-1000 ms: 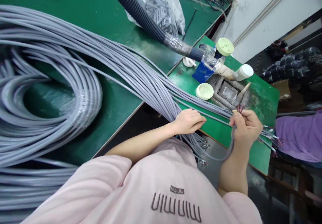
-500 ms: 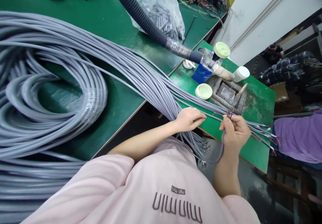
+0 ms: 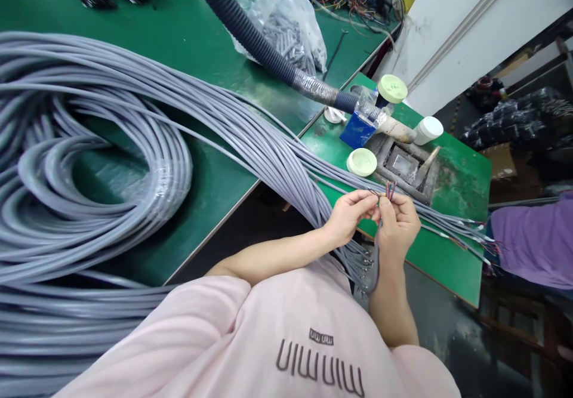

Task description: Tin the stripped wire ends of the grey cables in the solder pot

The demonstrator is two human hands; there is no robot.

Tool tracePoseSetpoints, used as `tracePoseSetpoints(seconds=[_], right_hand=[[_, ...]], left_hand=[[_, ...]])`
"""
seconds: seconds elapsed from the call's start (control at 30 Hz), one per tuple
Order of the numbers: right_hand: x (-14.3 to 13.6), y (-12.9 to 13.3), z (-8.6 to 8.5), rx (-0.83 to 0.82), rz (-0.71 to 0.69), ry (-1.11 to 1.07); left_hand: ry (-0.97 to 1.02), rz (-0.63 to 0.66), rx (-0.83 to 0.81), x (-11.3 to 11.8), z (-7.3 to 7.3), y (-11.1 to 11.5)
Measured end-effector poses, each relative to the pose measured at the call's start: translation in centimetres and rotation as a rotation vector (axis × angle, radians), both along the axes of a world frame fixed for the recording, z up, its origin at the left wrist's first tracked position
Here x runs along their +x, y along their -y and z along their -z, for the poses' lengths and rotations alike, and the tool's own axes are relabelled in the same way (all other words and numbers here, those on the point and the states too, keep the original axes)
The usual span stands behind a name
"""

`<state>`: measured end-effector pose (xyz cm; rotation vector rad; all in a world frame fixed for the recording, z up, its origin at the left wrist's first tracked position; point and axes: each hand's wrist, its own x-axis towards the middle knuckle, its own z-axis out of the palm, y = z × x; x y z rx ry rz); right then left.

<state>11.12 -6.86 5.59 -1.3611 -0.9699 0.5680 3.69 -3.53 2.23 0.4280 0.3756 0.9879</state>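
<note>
My right hand (image 3: 398,225) pinches the end of a grey cable (image 3: 376,255), whose thin coloured wires (image 3: 390,190) fan out above the fingertips. Right beside it, my left hand (image 3: 351,216) is closed in a pinch on some of the thin wires, its fingertips nearly touching the right hand's. A thick bundle of grey cables (image 3: 268,147) runs from the left across the bench, behind both hands. Some of its ends, with bared coloured wires, lie beyond my right hand; other ends hang below my left wrist.
A square metal-framed pot (image 3: 405,165) sits on the small green table (image 3: 456,267), with round tubs (image 3: 362,162) and a blue box (image 3: 358,129) around it. A black hose (image 3: 250,34) crosses overhead. Coiled cables (image 3: 170,189) fill the left. A person in purple (image 3: 532,237) is at right.
My right hand has moved left with the cable end. My left hand has moved right to meet it and has closed on thin wires.
</note>
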Motion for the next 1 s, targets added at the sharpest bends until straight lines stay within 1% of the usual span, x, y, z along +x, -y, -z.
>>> tracePoseSetpoints(seconds=[0.23,0.33,0.4,0.47,0.5,0.53,0.6,0.67,0.7,0.73,0.77,0.8,0.87,0.93,1.0], right_hand=[[0.2,-0.1,0.5,-0.067,-0.031,0.011],[0.5,-0.1,0.5,-0.086,-0.055,-0.011],[0.9,0.3,0.5,-0.121,-0.126,-0.041],[1.4,0.9,0.6,-0.187,-0.225,-0.071],[1.6,1.3,0.7,-0.216,-0.256,-0.085],[1.7,1.6,0.9,-0.235,-0.269,-0.1],[1.7,2.2,1.4,-0.234,-0.249,-0.139],[1.4,2.5,1.9,-0.204,-0.215,-0.185],[1.3,2.6,2.2,-0.192,-0.204,-0.203],[1.1,2.7,2.3,-0.185,-0.192,-0.214],[1.0,2.7,2.5,-0.179,-0.178,-0.222],[0.9,2.7,2.5,-0.172,-0.162,-0.229],[0.7,2.7,2.5,-0.156,-0.131,-0.241],[0.4,2.7,2.4,-0.145,-0.12,-0.249],[0.0,2.9,2.5,-0.147,-0.131,-0.255]], left_hand=[[-0.038,-0.015,-0.057,0.1,-0.4,-0.1],[-0.084,-0.039,-0.041,0.3,-0.1,-0.3],[-0.154,-0.105,-0.011,0.1,0.4,-0.6],[-0.259,-0.225,0.058,-0.3,1.0,-1.1],[-0.334,-0.302,0.13,-0.7,1.2,-1.3],[-0.42,-0.379,0.243,-1.1,1.4,-1.5],[-0.572,-0.499,0.575,-1.9,1.7,-1.8],[-0.629,-0.557,0.914,-2.3,1.8,-1.9],[-0.618,-0.564,1.02,-2.4,1.8,-1.8],[-0.603,-0.56,1.055,-2.3,1.8,-1.8],[-0.596,-0.547,1.016,-2.2,1.8,-1.7],[-0.593,-0.52,0.917,-2.1,1.9,-1.6],[-0.558,-0.404,0.631,-1.8,2.0,-1.3],[-0.463,-0.207,0.392,-1.6,2.3,-0.8],[-0.334,0.034,0.271,-1.6,2.4,-0.3]])
